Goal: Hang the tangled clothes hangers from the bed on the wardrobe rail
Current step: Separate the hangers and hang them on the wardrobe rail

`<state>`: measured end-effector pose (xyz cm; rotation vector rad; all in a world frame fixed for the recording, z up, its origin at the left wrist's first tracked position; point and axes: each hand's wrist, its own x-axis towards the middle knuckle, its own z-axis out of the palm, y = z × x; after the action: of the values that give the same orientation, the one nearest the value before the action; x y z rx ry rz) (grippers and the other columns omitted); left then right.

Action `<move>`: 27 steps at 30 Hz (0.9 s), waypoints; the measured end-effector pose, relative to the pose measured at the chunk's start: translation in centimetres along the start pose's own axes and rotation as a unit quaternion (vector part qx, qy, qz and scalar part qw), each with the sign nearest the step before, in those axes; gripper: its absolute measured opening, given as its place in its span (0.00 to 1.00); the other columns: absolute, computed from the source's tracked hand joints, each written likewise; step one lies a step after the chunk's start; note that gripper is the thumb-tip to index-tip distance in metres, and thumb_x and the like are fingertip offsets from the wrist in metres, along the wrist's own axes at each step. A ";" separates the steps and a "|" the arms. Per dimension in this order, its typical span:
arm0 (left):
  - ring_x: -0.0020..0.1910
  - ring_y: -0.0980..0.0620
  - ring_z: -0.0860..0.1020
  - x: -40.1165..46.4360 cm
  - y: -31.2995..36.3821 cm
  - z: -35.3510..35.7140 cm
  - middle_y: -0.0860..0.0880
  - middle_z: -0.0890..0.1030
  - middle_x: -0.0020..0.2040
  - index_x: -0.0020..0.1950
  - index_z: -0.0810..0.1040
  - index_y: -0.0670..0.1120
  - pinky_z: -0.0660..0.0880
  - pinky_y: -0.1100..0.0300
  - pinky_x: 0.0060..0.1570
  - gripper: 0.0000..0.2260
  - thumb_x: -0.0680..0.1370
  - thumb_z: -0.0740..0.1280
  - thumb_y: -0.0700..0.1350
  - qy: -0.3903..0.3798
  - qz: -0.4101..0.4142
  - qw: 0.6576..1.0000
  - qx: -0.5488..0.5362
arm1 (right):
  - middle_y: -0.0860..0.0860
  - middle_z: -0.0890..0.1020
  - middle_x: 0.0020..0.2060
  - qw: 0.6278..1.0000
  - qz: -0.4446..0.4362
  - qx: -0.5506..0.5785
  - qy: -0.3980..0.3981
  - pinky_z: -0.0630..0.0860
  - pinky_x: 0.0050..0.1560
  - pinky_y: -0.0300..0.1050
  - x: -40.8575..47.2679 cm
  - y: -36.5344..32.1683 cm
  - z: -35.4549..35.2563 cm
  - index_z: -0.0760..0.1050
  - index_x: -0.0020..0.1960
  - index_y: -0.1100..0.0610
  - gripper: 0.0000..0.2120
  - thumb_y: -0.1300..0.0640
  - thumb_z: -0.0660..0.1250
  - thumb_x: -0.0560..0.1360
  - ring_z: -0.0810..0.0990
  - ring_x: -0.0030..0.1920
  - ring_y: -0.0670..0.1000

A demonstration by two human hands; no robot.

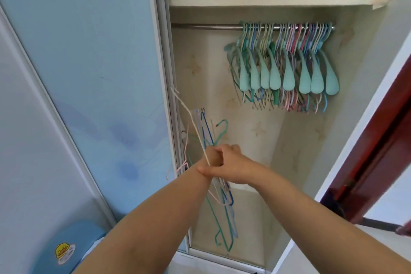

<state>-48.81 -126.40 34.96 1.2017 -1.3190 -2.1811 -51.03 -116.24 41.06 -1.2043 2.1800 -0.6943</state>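
Chrome rail (206,27) runs bare on its left stretch; hung hangers (287,62) crowd its right end under the shelf (255,1). I see the sliding door (89,73) edging the opening at left. My left hand (212,155) is mostly hidden behind my right hand (231,167). Both grip the tangled hangers (209,135) low in the wardrobe; their lower ends blur together.

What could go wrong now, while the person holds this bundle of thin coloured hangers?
The tangled bundle of thin wire hangers may snag when one is pulled free, dropping others. Its loose hooks poke out near the blue sliding door and could catch it. The metal wardrobe rail is crowded on its right.
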 end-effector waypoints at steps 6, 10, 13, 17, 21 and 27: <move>0.30 0.51 0.67 1.4 -0.1 2.6 0.45 0.67 0.33 0.37 0.64 0.43 0.68 0.63 0.24 0.15 0.83 0.50 0.36 0.036 0.038 0.998 0.037 | 0.59 0.71 0.61 0.995 0.091 0.040 0.027 0.79 0.48 0.52 -1.9 2.7 -1.8 0.67 0.67 0.61 0.18 0.53 0.54 0.80 0.77 0.52 0.58; 0.22 0.51 0.72 1.5 -0.1 2.6 0.45 0.71 0.31 0.39 0.66 0.43 0.68 0.65 0.21 0.15 0.84 0.50 0.41 0.015 0.046 0.999 0.020 | 0.56 0.75 0.56 0.956 0.109 0.258 0.084 0.79 0.29 0.44 -2.9 4.8 -2.8 0.67 0.59 0.56 0.13 0.53 0.48 0.83 0.80 0.33 0.57; 0.16 0.55 0.71 1.2 0.2 2.1 0.46 0.73 0.33 0.38 0.68 0.43 0.63 0.69 0.18 0.17 0.84 0.49 0.42 0.011 0.053 0.998 0.035 | 0.56 0.81 0.49 0.950 0.082 0.244 0.174 0.72 0.26 0.39 -2.9 5.9 -3.5 0.67 0.53 0.57 0.14 0.50 0.46 0.83 0.78 0.27 0.56; 0.15 0.59 0.58 0.9 0.1 0.7 0.51 0.63 0.30 0.39 0.68 0.46 0.53 0.70 0.18 0.15 0.84 0.50 0.42 -0.008 0.048 0.998 0.032 | 0.50 0.82 0.40 0.941 0.031 -0.187 0.280 0.74 0.38 0.48 -3.1 6.0 -4.8 0.66 0.56 0.53 0.15 0.48 0.44 0.83 0.79 0.35 0.57; 0.15 0.59 0.56 0.9 0.1 0.3 0.52 0.61 0.27 0.42 0.69 0.45 0.51 0.69 0.17 0.12 0.82 0.50 0.39 -0.044 0.035 0.996 -0.062 | 0.49 0.70 0.30 0.891 0.001 -0.338 0.304 0.62 0.31 0.45 -2.9 3.6 -5.3 0.65 0.58 0.57 0.14 0.52 0.44 0.84 0.67 0.28 0.54; 0.15 0.59 0.57 1.9 3.6 -1.0 0.53 0.64 0.22 0.42 0.67 0.45 0.51 0.68 0.15 0.11 0.82 0.51 0.38 -0.089 0.039 0.987 -0.130 | 0.57 0.83 0.43 0.857 0.003 -0.384 0.343 0.59 0.28 0.41 2.9 -0.2 -8.7 0.69 0.59 0.63 0.11 0.61 0.54 0.80 0.81 0.42 0.57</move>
<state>-49.66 -130.05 36.89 0.8608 -1.0800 -2.3587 -58.08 -117.34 46.78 -1.4570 3.2551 -0.2284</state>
